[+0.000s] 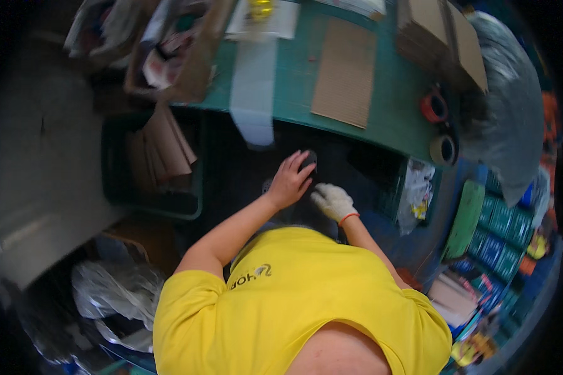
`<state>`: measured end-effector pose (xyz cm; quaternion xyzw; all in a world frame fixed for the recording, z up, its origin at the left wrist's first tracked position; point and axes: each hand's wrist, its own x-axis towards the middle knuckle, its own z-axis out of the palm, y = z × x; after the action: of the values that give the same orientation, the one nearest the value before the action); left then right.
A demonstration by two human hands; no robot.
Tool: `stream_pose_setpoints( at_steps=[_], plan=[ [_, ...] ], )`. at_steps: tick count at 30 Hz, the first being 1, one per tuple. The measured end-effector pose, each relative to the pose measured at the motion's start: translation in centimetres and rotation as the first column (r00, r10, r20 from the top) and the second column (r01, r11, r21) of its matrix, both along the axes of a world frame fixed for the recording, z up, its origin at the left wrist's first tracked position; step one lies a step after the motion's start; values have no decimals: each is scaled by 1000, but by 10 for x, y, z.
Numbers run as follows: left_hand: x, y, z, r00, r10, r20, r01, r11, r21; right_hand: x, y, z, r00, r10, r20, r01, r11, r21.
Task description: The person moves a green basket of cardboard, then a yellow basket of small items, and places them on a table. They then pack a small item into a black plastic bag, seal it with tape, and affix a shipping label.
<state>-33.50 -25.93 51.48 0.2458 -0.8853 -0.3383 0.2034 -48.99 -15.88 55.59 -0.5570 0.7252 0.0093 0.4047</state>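
1. Facing a broad green table (294,75) beyond the grip, on the side away from the body.
2. Spotting a bulging grey bag (507,100) well apart from the grip, off to its right and farther out.
3. Finding a dark green crate (116,169) left of the grip, clear of the fingers, with leaning cardboard pieces (169,147) inside.
4. Seeing a brown cardboard sheet (344,75) flat on the table, ahead and slightly right of the grip, long axis running away from the body; left of that, a translucent strip (253,87) hanging over the edge toward the left hand (288,182).
5. Resting bare left fingers, slightly spread, over a dark rounded object (309,160); cannot tell whether pinching firmly, given the hidden underside.
6. Keeping the gloved right hand (333,202) just behind and right of the left one, fingers bent inward; cannot tell whether pressed together or pinching anything.
7. Noting a red tape roll (428,107) and a tan tape roll (435,150) beyond and right of the gloved grip.
8. Locating the dark rounded object right at the left fingertips, ahead and slightly left of the gloved ones; nearer the left hand. Cannot make out a long axis.
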Motion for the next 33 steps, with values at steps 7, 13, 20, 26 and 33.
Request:
stream_pose_setpoints(
  at_steps=[7,13,20,26,33],
  plan=[
    [129,30,-81,711,428,559,-635,732,248,35,-51,-86,974,216,-64,-203,965,164],
    [150,-14,-163,622,587,518,-782,501,371,9,-154,-207,961,154,-230,-108,974,200],
    [66,-81,-192,952,302,42,-218,578,786,-9,-229,-338,798,402,-449,-447,895,6],
    [91,-155,-197,767,640,52,-610,700,371,-25,-275,-398,967,101,-233,-107,994,-13],
    [71,-100,-293,945,291,152,-328,845,422,-32,-337,-441,850,381,-363,-449,885,-124]
  ],
)
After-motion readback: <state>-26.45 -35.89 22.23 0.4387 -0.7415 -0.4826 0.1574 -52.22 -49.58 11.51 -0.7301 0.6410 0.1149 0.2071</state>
